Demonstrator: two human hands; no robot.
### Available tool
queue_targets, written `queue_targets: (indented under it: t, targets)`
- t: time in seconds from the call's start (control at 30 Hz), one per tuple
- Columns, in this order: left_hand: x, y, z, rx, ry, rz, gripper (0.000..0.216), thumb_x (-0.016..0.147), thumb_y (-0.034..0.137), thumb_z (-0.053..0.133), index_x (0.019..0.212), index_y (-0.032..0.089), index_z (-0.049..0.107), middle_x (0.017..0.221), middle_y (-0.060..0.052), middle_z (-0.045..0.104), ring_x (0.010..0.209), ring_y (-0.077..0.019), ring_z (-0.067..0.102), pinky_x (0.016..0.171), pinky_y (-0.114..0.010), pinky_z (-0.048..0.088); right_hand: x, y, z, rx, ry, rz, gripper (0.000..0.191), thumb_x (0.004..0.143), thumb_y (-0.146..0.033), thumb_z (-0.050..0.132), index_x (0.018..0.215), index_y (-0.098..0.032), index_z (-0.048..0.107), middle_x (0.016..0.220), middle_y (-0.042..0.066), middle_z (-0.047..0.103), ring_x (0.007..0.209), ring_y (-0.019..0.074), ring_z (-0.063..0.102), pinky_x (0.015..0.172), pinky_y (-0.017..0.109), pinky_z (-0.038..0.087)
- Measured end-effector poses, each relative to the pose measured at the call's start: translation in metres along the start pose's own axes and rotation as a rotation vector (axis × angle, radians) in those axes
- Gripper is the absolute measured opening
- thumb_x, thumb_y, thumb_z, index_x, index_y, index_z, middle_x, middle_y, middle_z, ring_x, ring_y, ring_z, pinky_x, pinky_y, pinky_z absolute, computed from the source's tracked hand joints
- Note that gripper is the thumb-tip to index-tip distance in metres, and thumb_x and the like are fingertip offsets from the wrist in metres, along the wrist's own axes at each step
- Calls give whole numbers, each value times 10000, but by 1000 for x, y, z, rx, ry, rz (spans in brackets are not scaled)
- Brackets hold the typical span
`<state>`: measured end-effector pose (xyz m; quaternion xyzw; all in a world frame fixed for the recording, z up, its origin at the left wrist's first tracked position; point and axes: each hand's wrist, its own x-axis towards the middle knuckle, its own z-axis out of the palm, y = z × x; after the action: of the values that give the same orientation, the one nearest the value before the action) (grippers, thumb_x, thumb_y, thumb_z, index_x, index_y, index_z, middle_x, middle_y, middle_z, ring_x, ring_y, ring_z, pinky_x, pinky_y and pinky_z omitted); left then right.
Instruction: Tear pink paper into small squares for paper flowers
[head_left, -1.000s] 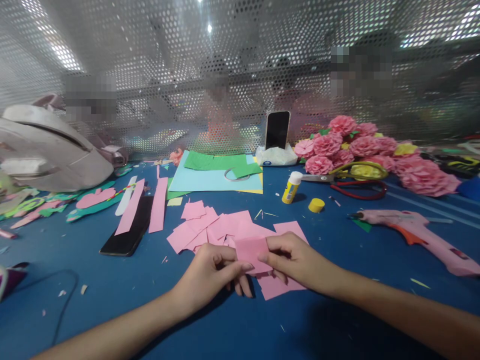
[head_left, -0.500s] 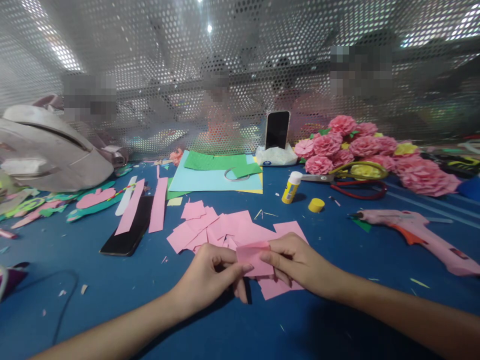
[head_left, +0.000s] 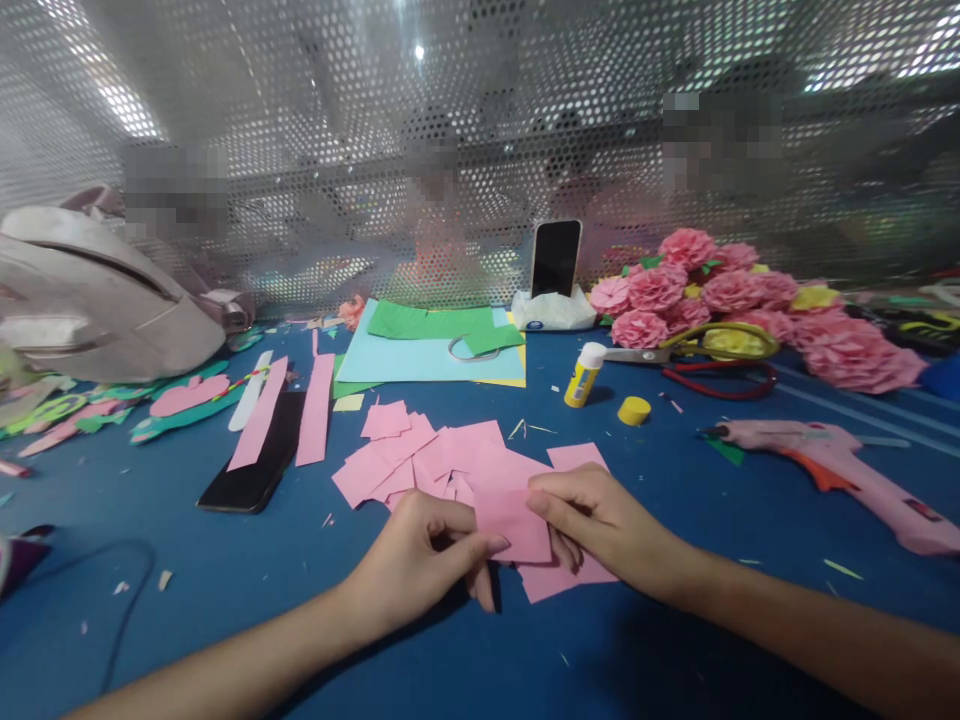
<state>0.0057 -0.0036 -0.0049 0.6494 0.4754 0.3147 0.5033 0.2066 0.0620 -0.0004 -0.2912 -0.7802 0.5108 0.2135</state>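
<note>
A small square of pink paper (head_left: 513, 525) is pinched between my two hands above the table. My left hand (head_left: 431, 545) grips its left edge between thumb and fingers, the other fingers curled below. On the right side, my right hand (head_left: 596, 515) holds the paper with its thumb on top. Behind and beneath lies a loose heap of cut pink paper pieces (head_left: 409, 455). More pink pieces (head_left: 547, 582) stick out under my right hand. A glue stick (head_left: 583, 376) stands uncapped beyond, its yellow cap (head_left: 634, 410) beside it.
A pink glue gun (head_left: 832, 465) lies at right, near scissors (head_left: 645, 355) and pink paper flowers (head_left: 697, 285). Left are a black phone (head_left: 259, 470) under pink strips (head_left: 315, 410) and a pale backpack (head_left: 112, 300). Another phone (head_left: 556, 258) leans upright before a perforated metal screen (head_left: 315, 200).
The pink paper between my hands looked folded over at its top edge; now it lies flatter and shows more of its face. Both hands have barely moved.
</note>
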Motion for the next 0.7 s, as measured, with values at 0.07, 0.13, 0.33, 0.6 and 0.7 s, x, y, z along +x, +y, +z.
queue_targets:
  t: [0.07,0.13,0.33,0.6,0.7]
  targets:
    - [1,1,0,1,-6,-8,451,912,377,524,590,109,690,583,-96,722,456,-92,530,510,-184,412,1,0,-1,40,31,25,475,903,-518,488,569,-184,442,442,-31,522,391,78,470,445,193,366]
    - [1,1,0,6,-11,-16,454,907,386,529,579,112,683,580,-96,722,457,-97,535,515,-188,419,3,0,-1,62,68,44,448,884,-491,533,570,-188,429,431,-49,495,380,70,441,434,190,348]
    - [3,2,1,1,-19,-20,433,907,351,533,562,118,653,579,-93,724,458,-97,561,505,-179,426,3,-3,-1,28,77,49,455,891,-460,510,540,-193,395,404,-60,428,368,66,389,405,197,281]
    - [4,-2,1,-6,-30,-24,451,916,396,517,601,115,676,592,-102,728,472,-107,581,514,-190,432,8,3,-4,207,102,87,345,823,-441,635,667,-187,461,480,-60,493,410,65,411,417,186,309]
    - [5,-3,2,-26,-29,-32,455,912,415,522,603,112,664,589,-106,727,468,-105,581,511,-184,434,7,2,-5,179,131,30,366,846,-452,605,653,-191,436,508,-64,445,431,67,391,422,198,296]
